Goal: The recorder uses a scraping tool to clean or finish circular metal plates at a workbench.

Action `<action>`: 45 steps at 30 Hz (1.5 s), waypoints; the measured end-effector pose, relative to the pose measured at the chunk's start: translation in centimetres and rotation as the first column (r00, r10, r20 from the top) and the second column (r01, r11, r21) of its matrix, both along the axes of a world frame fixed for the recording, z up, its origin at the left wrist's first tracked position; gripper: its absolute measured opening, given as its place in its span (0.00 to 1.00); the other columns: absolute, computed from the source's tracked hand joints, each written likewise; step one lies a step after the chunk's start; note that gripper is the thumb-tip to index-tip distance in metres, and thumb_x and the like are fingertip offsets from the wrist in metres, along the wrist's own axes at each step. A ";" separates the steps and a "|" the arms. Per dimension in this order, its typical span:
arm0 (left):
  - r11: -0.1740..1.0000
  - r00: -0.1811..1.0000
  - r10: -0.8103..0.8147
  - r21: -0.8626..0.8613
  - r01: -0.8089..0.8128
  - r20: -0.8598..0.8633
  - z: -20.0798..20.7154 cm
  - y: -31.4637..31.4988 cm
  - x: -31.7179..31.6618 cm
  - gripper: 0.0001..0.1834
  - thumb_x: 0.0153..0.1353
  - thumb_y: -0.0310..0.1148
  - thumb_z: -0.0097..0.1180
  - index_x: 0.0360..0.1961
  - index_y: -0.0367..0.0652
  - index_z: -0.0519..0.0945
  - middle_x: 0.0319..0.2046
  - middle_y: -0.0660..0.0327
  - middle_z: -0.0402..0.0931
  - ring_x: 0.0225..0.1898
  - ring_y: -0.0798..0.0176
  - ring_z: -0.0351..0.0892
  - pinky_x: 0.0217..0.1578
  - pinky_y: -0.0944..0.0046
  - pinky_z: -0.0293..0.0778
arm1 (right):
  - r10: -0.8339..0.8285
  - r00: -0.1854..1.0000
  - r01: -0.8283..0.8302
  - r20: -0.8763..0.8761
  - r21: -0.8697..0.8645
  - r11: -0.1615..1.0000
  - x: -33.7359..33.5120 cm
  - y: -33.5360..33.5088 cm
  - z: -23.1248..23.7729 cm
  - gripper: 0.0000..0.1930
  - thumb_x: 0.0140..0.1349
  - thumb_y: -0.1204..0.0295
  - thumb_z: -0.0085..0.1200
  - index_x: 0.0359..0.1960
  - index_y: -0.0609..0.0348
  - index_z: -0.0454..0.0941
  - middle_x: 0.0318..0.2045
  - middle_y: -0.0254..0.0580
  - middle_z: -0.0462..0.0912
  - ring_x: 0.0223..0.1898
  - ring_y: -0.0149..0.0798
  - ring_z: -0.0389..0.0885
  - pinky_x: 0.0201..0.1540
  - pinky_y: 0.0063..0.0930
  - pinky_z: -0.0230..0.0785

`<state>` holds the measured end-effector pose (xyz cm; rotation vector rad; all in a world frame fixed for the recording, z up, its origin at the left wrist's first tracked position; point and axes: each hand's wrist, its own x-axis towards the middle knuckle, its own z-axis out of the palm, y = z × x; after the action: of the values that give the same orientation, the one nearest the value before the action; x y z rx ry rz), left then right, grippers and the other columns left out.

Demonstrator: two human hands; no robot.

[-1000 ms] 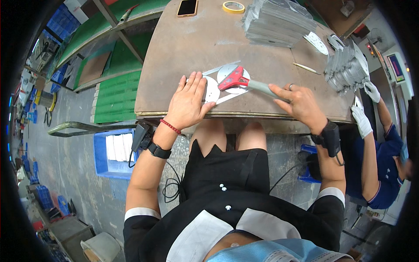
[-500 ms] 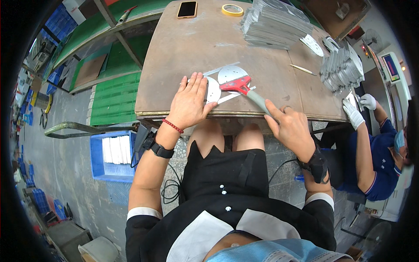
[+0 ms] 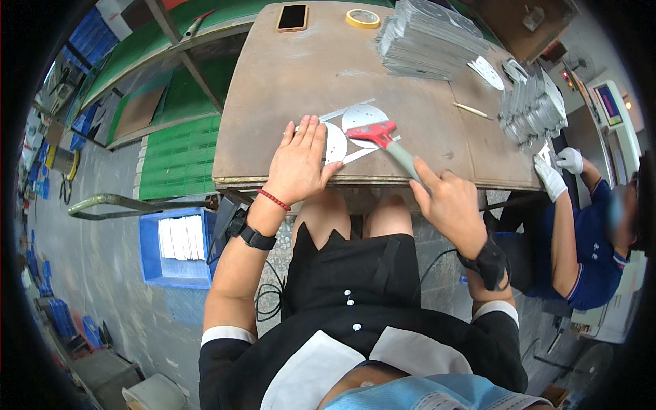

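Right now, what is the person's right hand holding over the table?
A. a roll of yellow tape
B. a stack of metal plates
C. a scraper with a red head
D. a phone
C: the right hand grips the pale handle of the red-headed scraper, its head on the white discs that the left hand presses flat.

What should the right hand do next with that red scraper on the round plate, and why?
Probably push the red scraper forward across the round plate. Its red head already lies on the plate, the right hand grips the grey handle near the table edge, and the left hand lies flat on the neighbouring disc, pinning the work down.
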<state>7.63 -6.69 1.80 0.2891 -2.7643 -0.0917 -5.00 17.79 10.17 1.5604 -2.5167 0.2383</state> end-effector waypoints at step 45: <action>0.999 0.999 -0.047 -0.024 0.047 0.021 -0.5 0.8 -0.6 0.38 0.57 0.47 0.53 0.60 0.29 0.61 0.62 0.39 0.58 0.66 0.41 0.53 0.65 0.45 0.47 | 0.032 0.899 0.308 0.437 -0.682 0.663 -8.1 1.7 -5.6 0.18 0.53 0.62 0.60 0.45 0.52 0.81 0.26 0.55 0.81 0.26 0.49 0.81 0.30 0.34 0.71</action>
<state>7.00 -5.93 1.30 0.2198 -2.7913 -0.0676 -13.14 19.44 4.61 1.0190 -2.2727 1.5091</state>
